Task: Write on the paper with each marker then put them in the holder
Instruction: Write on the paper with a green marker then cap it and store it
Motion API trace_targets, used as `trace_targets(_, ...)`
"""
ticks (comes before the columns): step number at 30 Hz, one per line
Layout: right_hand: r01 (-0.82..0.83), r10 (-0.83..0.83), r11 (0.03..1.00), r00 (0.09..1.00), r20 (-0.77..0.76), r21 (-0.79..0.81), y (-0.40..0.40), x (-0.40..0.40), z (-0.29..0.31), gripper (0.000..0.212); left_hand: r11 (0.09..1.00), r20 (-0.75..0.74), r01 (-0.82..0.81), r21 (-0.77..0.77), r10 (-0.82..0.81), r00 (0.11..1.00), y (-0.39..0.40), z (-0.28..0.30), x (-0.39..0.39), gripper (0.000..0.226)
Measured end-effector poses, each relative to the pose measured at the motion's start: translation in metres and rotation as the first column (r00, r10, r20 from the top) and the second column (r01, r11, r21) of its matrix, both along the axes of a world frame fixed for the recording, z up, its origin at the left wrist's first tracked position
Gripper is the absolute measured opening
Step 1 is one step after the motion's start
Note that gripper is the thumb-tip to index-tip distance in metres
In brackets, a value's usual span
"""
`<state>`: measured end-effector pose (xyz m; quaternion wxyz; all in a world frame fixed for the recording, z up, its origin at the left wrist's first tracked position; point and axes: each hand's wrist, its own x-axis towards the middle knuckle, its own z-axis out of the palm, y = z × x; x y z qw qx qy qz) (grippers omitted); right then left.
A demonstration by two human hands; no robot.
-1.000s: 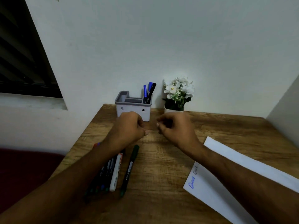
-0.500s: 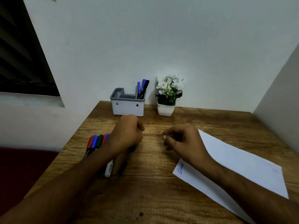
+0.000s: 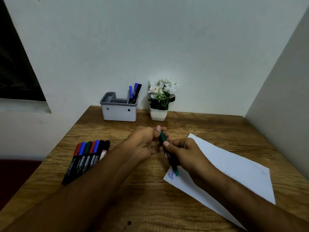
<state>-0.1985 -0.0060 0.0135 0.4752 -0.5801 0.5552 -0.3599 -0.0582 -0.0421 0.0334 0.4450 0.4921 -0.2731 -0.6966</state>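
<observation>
A green marker (image 3: 173, 162) is held between both hands above the desk's middle. My left hand (image 3: 143, 143) pinches its green cap (image 3: 162, 136) at the far end. My right hand (image 3: 187, 153) grips the dark barrel, whose green tail points toward me over the corner of the white paper (image 3: 234, 166). Blue writing (image 3: 170, 176) marks that corner. Several capped markers (image 3: 90, 154) lie in a row at the left, partly under my left forearm. The grey and white holder (image 3: 119, 111) stands at the back with three markers (image 3: 134, 93) in its right compartment.
A small white pot of white flowers (image 3: 160, 99) stands right of the holder against the wall. A wall runs along the wooden desk's (image 3: 150, 206) right side. A dark window is at the far left.
My left hand has lifted a green marker from the row and brought it to the middle. My right hand has closed on its barrel. The view has tilted down a little.
</observation>
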Motion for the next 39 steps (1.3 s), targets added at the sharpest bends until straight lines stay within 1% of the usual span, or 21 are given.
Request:
trace_targets(3,0.004,-0.010,0.998,0.995,0.104,0.065,-0.002,-0.005,0.003,0.037,0.998,-0.146,-0.057,0.027,0.060,0.988,-0.004,-0.001,-0.012,0.022)
trace_targets(6,-0.087,0.021,0.965,0.966,0.258,0.246,0.006,-0.016,0.006,0.036,0.952,-0.416,-0.301,0.047,0.293,0.861,-0.023,0.009,0.005,0.020)
trace_targets(7,-0.111,0.037,0.956,0.964,0.264,0.271,0.012,-0.021,0.005,0.037,0.919,-0.388,-0.393,0.006,0.365,0.846,-0.031,0.013,0.016,0.016)
trace_targets(8,-0.099,0.029,0.958,0.967,0.254,0.268,0.016,-0.026,0.004,0.038,0.895,-0.253,-0.435,-0.098,0.400,0.881,-0.038,0.017,0.024,0.014)
trace_targets(9,-0.058,-0.001,0.968,0.972,0.236,0.245,0.016,-0.032,0.003,0.038,0.889,-0.019,-0.383,-0.252,0.391,0.920,-0.040,0.018,0.028,0.015)
trace_targets(10,-0.002,-0.043,0.977,0.977,0.210,0.213,0.014,-0.038,0.002,0.038,0.881,0.268,-0.236,-0.410,0.364,0.892,-0.040,0.013,0.027,0.016)
trace_targets(11,0.046,-0.079,0.984,0.980,0.183,0.174,0.011,-0.043,0.000,0.037,0.855,0.526,-0.028,-0.518,0.344,0.778,-0.039,0.005,0.022,0.019)
trace_targets(12,0.077,-0.099,0.988,0.982,0.160,0.137,0.007,-0.047,-0.001,0.036,0.811,0.704,0.181,-0.557,0.345,0.621,-0.036,-0.005,0.015,0.024)
trace_targets(13,0.094,-0.110,0.989,0.984,0.143,0.112,0.005,-0.050,-0.002,0.035,0.767,0.808,0.347,-0.539,0.355,0.470,-0.033,-0.016,0.009,0.028)
trace_targets(14,0.100,-0.112,0.990,0.985,0.133,0.096,0.004,-0.050,-0.004,0.035,0.737,0.861,0.453,-0.502,0.372,0.348,-0.032,-0.026,0.005,0.031)
trace_targets(15,0.098,-0.108,0.992,0.986,0.129,0.079,0.004,-0.051,-0.006,0.034,0.714,0.879,0.514,-0.476,0.390,0.273,-0.033,-0.034,0.002,0.034)
trace_targets(16,0.095,-0.101,0.994,0.987,0.124,0.058,0.005,-0.051,-0.008,0.034,0.699,0.886,0.546,-0.462,0.398,0.240,-0.035,-0.040,-0.001,0.036)
trace_targets(21,0.086,-0.084,0.996,0.994,0.063,-0.019,0.003,-0.058,-0.009,0.035,0.648,0.888,0.625,-0.436,0.423,0.181,-0.038,-0.050,-0.016,0.035)
trace_targets(24,0.089,-0.083,0.994,0.992,0.097,-0.059,0.003,-0.065,-0.008,0.024,0.620,0.857,0.628,-0.472,0.490,0.160,-0.038,-0.052,-0.016,0.035)
trace_targets(26,0.105,-0.093,0.992,0.983,0.159,-0.065,0.002,-0.071,-0.007,0.012,0.562,0.810,0.622,-0.545,0.545,0.217,-0.031,-0.052,-0.014,0.028)
trace_targets(28,0.098,-0.083,0.993,0.977,0.197,-0.070,-0.002,-0.077,-0.008,0.027,0.477,0.774,0.643,-0.599,0.550,0.314,-0.018,-0.051,-0.008,0.021)
trace_targets(29,0.090,-0.071,0.993,0.973,0.219,-0.079,-0.005,-0.079,-0.008,0.027,0.432,0.775,0.676,-0.597,0.527,0.348,-0.011,-0.051,-0.006,0.023)
trace_targets(31,0.073,-0.047,0.995,0.944,0.326,-0.067,-0.010,-0.083,-0.008,0.029,0.358,0.815,0.763,-0.538,0.453,0.362,0.002,-0.053,-0.002,0.024)
trace_targets(34,0.059,-0.024,0.996,0.885,0.465,-0.061,-0.019,-0.087,-0.010,0.030,0.363,0.913,0.849,-0.384,0.283,0.292,0.016,-0.057,0.004,0.038)
trace_targets(36,0.067,-0.014,0.993,0.890,0.457,-0.099,-0.023,-0.089,-0.012,0.023,0.356,0.952,0.890,-0.285,0.212,0.220,0.021,-0.061,0.007,0.052)
trace_targets(39,0.124,-0.058,0.982,0.918,0.393,-0.145,-0.026,-0.092,-0.016,0.014,0.353,0.978,0.918,-0.181,0.165,0.129,0.025,-0.063,0.008,0.058)
